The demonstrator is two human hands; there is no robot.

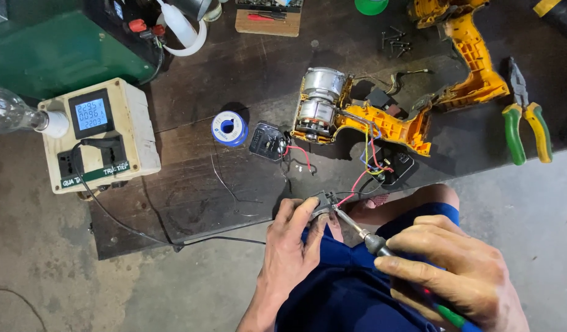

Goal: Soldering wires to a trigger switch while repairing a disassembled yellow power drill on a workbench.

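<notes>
Two hands at the near bench edge, over the person's lap. Left hand (293,237) pinches a small grey switch part (325,201) between thumb and fingers, closed on it, holding it just off the bench (191,197) edge. Right hand (458,270) is wrapped shut around the handle of a soldering iron (369,238), tip touching the switch part.

Handling, judged: switch part looks light, rigid plastic, small enough to slip; thin red and black wires (357,181) run from it up to the open drill, so they'd tug or snap if pulled. Best held by the plastic body sides, away from the terminals. Iron: stiff, light, tip probably hot, take it by the handle only.

Counts:
- 1 opened yellow drill half with motor (332,114), middle of bench.
- 1 empty yellow drill shell (474,61), upper right.
- 1 pair of pliers, green and yellow grips (526,120), right edge.
- 1 blue solder spool (229,128), solder wire trailing toward the near edge.
- 1 small black part (268,141) just beside the spool.
- 1 cream power meter box with socket and screen (102,135), left, overhanging the bench edge, black cord plugged in.
- 1 clear bulb (10,110) on its left side.
- 1 white squeeze bottle (179,24), top.
- 1 scatter of dark screws (395,40), too small to count.
</notes>
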